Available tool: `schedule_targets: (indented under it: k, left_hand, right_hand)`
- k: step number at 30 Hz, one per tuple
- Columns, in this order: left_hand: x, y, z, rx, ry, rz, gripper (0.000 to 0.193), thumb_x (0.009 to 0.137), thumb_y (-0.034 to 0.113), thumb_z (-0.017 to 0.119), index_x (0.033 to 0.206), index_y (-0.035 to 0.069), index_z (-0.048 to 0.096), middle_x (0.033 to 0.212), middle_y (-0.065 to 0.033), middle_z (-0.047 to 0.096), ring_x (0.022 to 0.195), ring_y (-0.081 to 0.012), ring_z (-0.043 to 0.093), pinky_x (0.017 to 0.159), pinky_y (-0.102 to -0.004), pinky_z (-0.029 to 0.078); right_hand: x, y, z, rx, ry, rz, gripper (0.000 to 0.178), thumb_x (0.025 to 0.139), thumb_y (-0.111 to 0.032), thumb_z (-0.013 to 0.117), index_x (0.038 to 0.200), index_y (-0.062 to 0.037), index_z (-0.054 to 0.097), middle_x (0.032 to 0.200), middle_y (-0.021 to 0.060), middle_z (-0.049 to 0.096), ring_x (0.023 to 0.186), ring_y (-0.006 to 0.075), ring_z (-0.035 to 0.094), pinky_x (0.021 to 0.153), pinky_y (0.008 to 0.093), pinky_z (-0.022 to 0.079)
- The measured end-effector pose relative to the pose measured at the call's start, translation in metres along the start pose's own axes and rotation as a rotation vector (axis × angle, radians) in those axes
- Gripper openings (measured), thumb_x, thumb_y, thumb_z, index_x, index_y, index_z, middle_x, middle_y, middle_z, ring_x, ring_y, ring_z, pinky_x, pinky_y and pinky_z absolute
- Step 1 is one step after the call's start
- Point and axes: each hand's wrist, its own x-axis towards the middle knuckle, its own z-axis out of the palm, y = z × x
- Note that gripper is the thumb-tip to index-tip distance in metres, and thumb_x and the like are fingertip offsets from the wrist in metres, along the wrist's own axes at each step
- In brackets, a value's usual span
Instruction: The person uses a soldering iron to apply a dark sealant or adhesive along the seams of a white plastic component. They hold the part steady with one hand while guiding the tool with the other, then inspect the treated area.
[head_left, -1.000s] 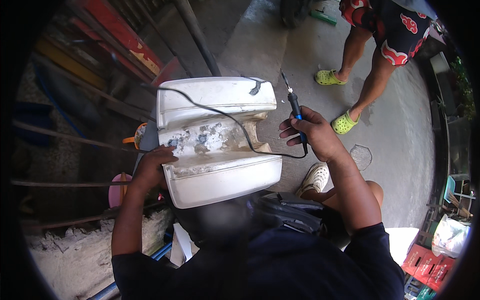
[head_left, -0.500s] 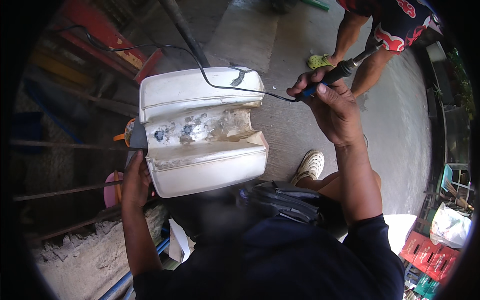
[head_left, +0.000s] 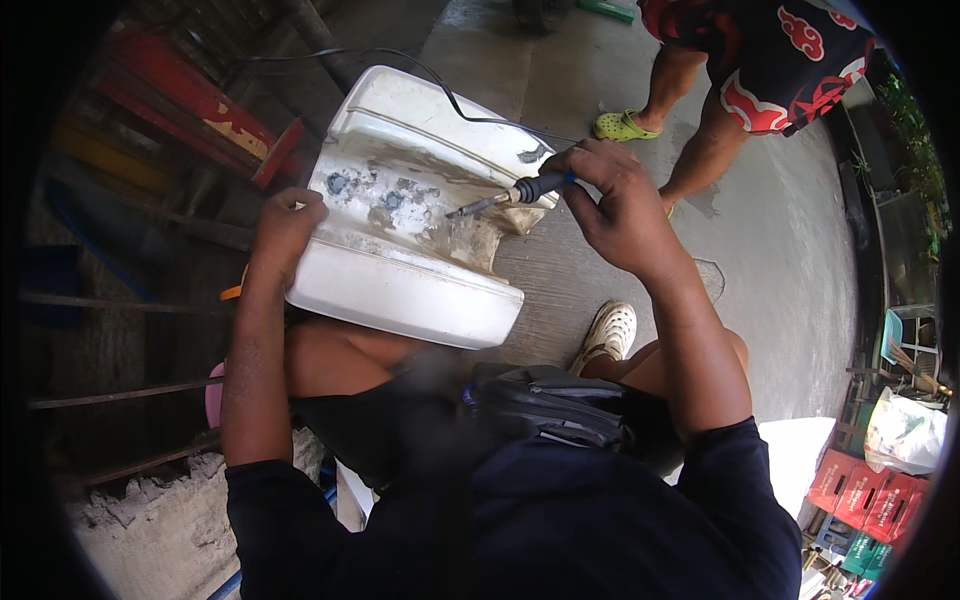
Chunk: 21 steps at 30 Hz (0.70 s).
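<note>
A white plastic shell point(head_left: 400, 295) with a deep channel along its middle lies tilted over my lap. Dirt and several grey melted-looking patches mark the channel's surface. My left hand point(head_left: 287, 235) grips the shell's left edge, fingers curled over it. In my right hand point(head_left: 622, 205) is a soldering iron point(head_left: 535, 188) with a dark and blue handle, held from above near the shell's right end. Its metal tip points left into the channel, close to the patches; whether it touches the plastic I cannot tell. A black cord point(head_left: 445, 90) runs from the iron across the shell's far side.
Across from me stands a person in patterned shorts point(head_left: 770, 70) and green clogs point(head_left: 627, 126). Red-painted metal point(head_left: 200, 95) and thin bars are at the left, above a rough concrete block point(head_left: 165, 525). Red crates point(head_left: 865, 495) and a plastic bag point(head_left: 905, 432) sit at the lower right.
My right hand has turned over and brought the iron down and left, its tip now at the channel. The shell has rotated clockwise and moved upward; my left hand has moved up along its edge.
</note>
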Motion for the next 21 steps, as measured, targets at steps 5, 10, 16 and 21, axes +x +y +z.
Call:
schedule_targets:
  k: [5, 10, 16, 21]
  left_hand:
    - [0.02, 0.012, 0.003, 0.029, -0.055, 0.061, 0.024, 0.082, 0.006, 0.071, 0.105, 0.001, 0.069, 0.093, -0.0071, 0.068, 0.084, -0.0152, 0.064, 0.075, -0.0312, 0.052]
    - [0.02, -0.01, -0.012, -0.143, -0.124, 0.006, 0.024, 0.081, 0.002, 0.07, 0.104, 0.002, 0.068, 0.096, -0.0073, 0.068, 0.083, -0.0138, 0.064, 0.076, -0.0291, 0.053]
    - [0.063, -0.027, -0.018, -0.137, -0.205, 0.068, 0.029, 0.081, 0.002, 0.07, 0.11, 0.003, 0.066, 0.096, -0.0074, 0.069, 0.08, -0.0139, 0.065, 0.074, -0.0294, 0.053]
    - [0.1, -0.035, -0.025, -0.146, -0.275, 0.018, 0.03, 0.083, 0.002, 0.067, 0.113, 0.004, 0.066, 0.095, -0.0073, 0.069, 0.084, -0.0139, 0.066, 0.076, -0.0289, 0.053]
  right_hand:
    - [-0.001, 0.016, -0.012, 0.06, 0.079, 0.114, 0.019, 0.088, -0.002, 0.067, 0.107, -0.004, 0.071, 0.095, 0.015, 0.069, 0.094, 0.037, 0.065, 0.085, 0.046, 0.051]
    - [-0.007, 0.016, -0.013, 0.077, 0.017, 0.2, 0.019, 0.091, -0.001, 0.067, 0.11, -0.0015, 0.07, 0.098, 0.0161, 0.071, 0.092, 0.0349, 0.068, 0.084, 0.0416, 0.053]
    - [-0.005, 0.007, -0.004, 0.171, 0.0, 0.103, 0.019, 0.089, -0.002, 0.066, 0.107, -0.0021, 0.07, 0.093, 0.0176, 0.071, 0.09, 0.0381, 0.068, 0.079, 0.0462, 0.053]
    - [-0.005, 0.01, 0.005, 0.124, 0.121, 0.047, 0.015, 0.084, -0.004, 0.066, 0.098, -0.0039, 0.071, 0.09, 0.0199, 0.07, 0.09, 0.0428, 0.067, 0.078, 0.0528, 0.053]
